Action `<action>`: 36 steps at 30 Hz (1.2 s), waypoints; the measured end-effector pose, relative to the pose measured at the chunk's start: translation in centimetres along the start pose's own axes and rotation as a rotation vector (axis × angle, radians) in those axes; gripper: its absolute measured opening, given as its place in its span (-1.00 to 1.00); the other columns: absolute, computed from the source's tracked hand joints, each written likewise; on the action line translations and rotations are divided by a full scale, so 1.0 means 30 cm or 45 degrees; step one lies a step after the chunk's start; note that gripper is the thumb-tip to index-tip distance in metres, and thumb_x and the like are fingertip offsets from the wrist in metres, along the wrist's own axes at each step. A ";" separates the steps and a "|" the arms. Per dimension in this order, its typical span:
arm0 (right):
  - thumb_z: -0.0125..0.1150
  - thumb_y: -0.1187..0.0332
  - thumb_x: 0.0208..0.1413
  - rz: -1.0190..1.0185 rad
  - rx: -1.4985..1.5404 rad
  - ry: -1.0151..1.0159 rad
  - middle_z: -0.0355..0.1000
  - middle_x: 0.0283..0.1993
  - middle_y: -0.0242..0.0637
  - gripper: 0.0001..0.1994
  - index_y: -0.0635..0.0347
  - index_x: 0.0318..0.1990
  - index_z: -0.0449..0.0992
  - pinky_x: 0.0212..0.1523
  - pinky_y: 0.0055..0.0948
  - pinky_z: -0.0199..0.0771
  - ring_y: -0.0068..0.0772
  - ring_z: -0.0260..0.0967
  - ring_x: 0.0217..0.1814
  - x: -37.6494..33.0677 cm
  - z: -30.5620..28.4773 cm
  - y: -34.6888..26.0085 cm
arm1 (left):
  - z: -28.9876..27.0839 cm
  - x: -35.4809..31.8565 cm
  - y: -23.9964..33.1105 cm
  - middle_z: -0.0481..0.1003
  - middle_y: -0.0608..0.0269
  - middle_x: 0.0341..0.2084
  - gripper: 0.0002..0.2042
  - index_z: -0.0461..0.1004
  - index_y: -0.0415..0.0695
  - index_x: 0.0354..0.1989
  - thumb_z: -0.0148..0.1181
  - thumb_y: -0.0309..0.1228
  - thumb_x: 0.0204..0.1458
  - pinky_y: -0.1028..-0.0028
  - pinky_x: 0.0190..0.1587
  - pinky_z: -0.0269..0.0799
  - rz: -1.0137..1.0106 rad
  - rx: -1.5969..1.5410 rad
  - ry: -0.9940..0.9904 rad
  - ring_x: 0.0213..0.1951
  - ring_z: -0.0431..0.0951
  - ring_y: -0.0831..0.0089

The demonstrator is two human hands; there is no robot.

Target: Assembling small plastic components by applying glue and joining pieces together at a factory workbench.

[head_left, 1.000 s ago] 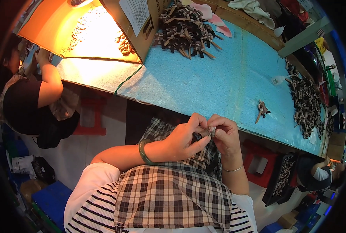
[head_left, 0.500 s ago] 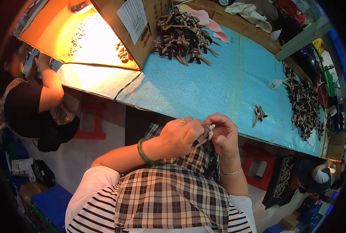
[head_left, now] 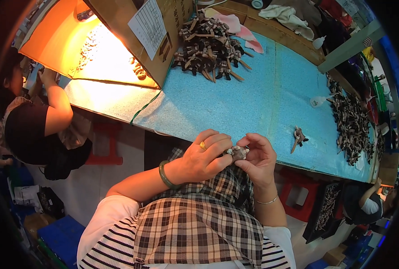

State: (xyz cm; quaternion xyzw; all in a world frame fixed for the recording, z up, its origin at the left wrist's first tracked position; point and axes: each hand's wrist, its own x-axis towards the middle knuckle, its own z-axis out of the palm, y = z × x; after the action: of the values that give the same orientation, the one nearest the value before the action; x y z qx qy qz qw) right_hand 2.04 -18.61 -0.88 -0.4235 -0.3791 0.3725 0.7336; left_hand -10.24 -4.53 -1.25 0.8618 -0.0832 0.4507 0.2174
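Note:
Both hands meet over my lap, just off the table's near edge, around a small grey-brown figurine (head_left: 239, 153) with pale ends. My left hand (head_left: 205, 156), with a gold ring and a green bangle, has curled fingers closed on its left end. From the right, the thumb and fingers of my right hand (head_left: 258, 159) pinch its other end. Part of the figurine is hidden by the fingers. A similar single figurine (head_left: 299, 134) with a tan stick-like part lies on the blue table (head_left: 253, 98), beyond my right hand.
A figurine heap (head_left: 210, 47) lies at the back by a pink cloth (head_left: 235, 22); another pile (head_left: 349, 123) runs along the right. An open carton (head_left: 119, 36) with a glowing lamp stands at left. A small white bottle (head_left: 318, 99) lies near the right pile. A co-worker (head_left: 29, 121) sits at left.
The figurine has been turned between my fingers, from slanted to lying more level, with its grey-brown body now showing. My left fingers have shifted their hold on it.

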 end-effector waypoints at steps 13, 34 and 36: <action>0.21 0.58 0.01 0.218 0.252 0.185 0.44 -0.10 -0.09 -0.62 0.41 0.02 0.36 -0.03 -0.34 0.49 -0.32 0.42 -0.04 0.033 -0.005 0.014 | 0.009 0.003 -0.007 0.39 0.16 -0.27 -0.66 0.30 -0.13 -0.24 0.27 -0.52 -0.21 0.25 -0.14 0.39 -0.154 -0.069 0.041 -0.24 0.46 0.28; 0.35 0.45 -0.03 0.153 0.233 0.260 0.35 -0.10 -0.17 -0.60 0.37 -0.05 0.37 -0.01 -0.37 0.46 -0.34 0.38 -0.01 0.031 0.081 -0.010 | 0.024 -0.017 0.003 0.43 0.15 -0.23 -0.61 0.24 -0.09 -0.21 0.30 -0.51 -0.19 0.15 0.09 0.16 -0.084 0.032 0.135 -0.18 0.49 0.28; 0.36 0.41 -0.03 -0.055 -0.076 0.309 0.33 -0.08 -0.18 -0.59 0.36 -0.04 0.38 -0.04 -0.40 0.45 -0.35 0.37 -0.03 0.016 0.082 0.006 | 0.020 -0.017 0.002 0.41 0.16 -0.29 -0.47 0.19 -0.08 -0.18 0.43 -0.50 -0.28 0.19 -0.02 0.24 -0.148 0.137 0.119 -0.24 0.49 0.28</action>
State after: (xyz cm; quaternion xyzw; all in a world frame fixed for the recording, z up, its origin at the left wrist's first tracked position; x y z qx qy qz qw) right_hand 0.05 -17.31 -0.05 -0.4787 -0.3075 0.2914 0.7690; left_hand -10.11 -4.88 -1.97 0.8536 0.0014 0.4809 0.2002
